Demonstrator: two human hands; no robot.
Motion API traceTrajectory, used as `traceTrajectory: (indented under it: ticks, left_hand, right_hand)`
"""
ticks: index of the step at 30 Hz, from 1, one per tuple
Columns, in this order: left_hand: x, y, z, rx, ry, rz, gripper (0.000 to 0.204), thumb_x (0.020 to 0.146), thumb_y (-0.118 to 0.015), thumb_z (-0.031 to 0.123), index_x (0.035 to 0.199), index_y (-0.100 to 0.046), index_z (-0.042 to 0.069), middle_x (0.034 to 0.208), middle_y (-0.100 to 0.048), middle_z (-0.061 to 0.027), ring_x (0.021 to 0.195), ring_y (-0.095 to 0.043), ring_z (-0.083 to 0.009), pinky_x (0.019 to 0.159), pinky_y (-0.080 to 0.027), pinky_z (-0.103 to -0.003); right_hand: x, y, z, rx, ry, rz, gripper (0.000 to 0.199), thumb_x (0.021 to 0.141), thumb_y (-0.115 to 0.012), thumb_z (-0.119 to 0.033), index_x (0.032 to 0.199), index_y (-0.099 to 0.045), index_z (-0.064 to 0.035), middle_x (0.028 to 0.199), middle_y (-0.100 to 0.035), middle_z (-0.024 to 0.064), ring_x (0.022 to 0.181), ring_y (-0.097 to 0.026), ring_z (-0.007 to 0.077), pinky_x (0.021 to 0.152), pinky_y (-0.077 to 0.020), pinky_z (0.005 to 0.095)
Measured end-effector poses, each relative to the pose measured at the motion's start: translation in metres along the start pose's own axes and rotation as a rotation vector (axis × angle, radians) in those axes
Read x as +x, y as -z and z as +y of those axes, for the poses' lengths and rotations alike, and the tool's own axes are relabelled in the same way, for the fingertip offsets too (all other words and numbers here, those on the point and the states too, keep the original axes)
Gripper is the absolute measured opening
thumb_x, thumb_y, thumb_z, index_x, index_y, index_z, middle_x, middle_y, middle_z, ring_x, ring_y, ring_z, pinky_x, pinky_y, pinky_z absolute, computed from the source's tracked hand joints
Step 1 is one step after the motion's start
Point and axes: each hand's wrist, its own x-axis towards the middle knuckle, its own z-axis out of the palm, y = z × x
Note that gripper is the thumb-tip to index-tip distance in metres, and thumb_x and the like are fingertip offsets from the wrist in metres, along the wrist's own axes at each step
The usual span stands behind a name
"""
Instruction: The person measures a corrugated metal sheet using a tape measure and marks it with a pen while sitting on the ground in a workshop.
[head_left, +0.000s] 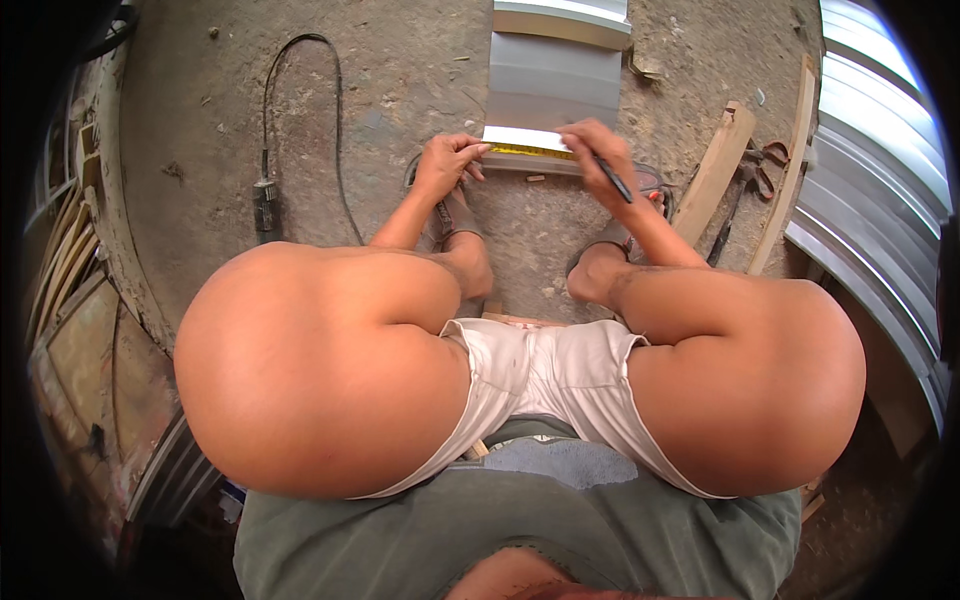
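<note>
A yellow measuring tape blade (530, 151) lies straight across the near edge of a silvery ribbed metal sheet (555, 80). My left hand (447, 166) pinches at the blade's left end, by the sheet's corner. At the other end my right hand (603, 160) is closed, with a dark marker pen (613, 180) sticking out between its fingers toward me. Those fingertips touch or hover just over the blade and sheet; I cannot tell which. The tape's case is not visible.
Beside my right foot lie a wooden plank (715, 165), a thin wood strip (785, 170) and rusty-handled snips (755, 185). Corrugated sheets (870, 160) are stacked at far right. A black power cable (338, 110) loops on the left floor. My bare knees flank the work.
</note>
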Motion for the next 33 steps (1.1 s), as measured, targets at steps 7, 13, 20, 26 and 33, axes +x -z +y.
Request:
traceTrajectory:
  ticks: [7, 13, 20, 26, 33]
  left_hand:
    - [-0.009, 0.000, -0.001, 0.005, -0.020, 0.023, 0.022, 0.097, -0.069, 0.018, 0.106, -0.075, -0.001, 0.078, -0.070, -0.0031, 0.063, -0.071, -0.0111, 0.049, -0.046, -0.022]
    - [-0.011, 0.001, 0.003, -0.032, -0.010, 0.023, 0.024, 0.097, -0.070, 0.020, 0.109, -0.074, -0.001, 0.082, -0.069, -0.0027, 0.064, -0.070, -0.0101, 0.052, -0.045, -0.021]
    - [-0.019, -0.004, 0.009, -0.067, -0.091, 0.208, 0.028, 0.094, -0.074, 0.021, 0.113, -0.074, 0.000, 0.095, -0.070, -0.0045, 0.070, -0.065, -0.0091, 0.055, -0.046, -0.021]
    - [-0.015, 0.006, 0.012, 0.337, -0.409, 0.177, 0.026, 0.089, -0.078, 0.020, 0.112, -0.075, 0.007, 0.098, -0.061, -0.0028, 0.085, -0.058, -0.0155, 0.073, -0.048, -0.030]
    - [0.007, 0.027, 0.029, 0.633, -0.740, 0.058, 0.015, 0.086, -0.076, 0.013, 0.096, -0.071, 0.003, 0.098, -0.060, -0.0063, 0.091, -0.058, -0.0230, 0.080, -0.048, -0.037]
  right_hand:
    - [-0.059, 0.075, 0.018, -0.791, -0.002, -0.232, 0.060, 0.082, -0.079, -0.036, 0.131, -0.060, -0.0060, 0.123, -0.060, 0.0160, 0.113, -0.058, 0.0339, 0.091, -0.0486, 0.0419]
    - [-0.067, 0.073, 0.020, -0.807, -0.012, -0.305, 0.080, 0.070, -0.083, -0.010, 0.143, -0.050, -0.0082, 0.140, -0.052, 0.0168, 0.119, -0.054, 0.0363, 0.098, -0.0473, 0.0446]
    - [-0.045, 0.082, 0.000, -0.611, -0.048, -0.317, 0.071, 0.069, -0.077, -0.001, 0.137, -0.057, -0.0134, 0.135, -0.053, 0.0121, 0.111, -0.054, 0.0368, 0.090, -0.0512, 0.0462]
    - [-0.049, 0.079, 0.011, -0.507, -0.111, -0.324, 0.072, 0.069, -0.074, 0.002, 0.136, -0.059, -0.0186, 0.133, -0.053, 0.0105, 0.110, -0.052, 0.0387, 0.092, -0.0514, 0.0477]
    - [-0.059, 0.065, 0.018, -0.623, 0.015, -0.133, 0.076, 0.070, -0.075, 0.000, 0.140, -0.057, -0.0215, 0.137, -0.053, 0.0094, 0.111, -0.052, 0.0388, 0.096, -0.0492, 0.0477]
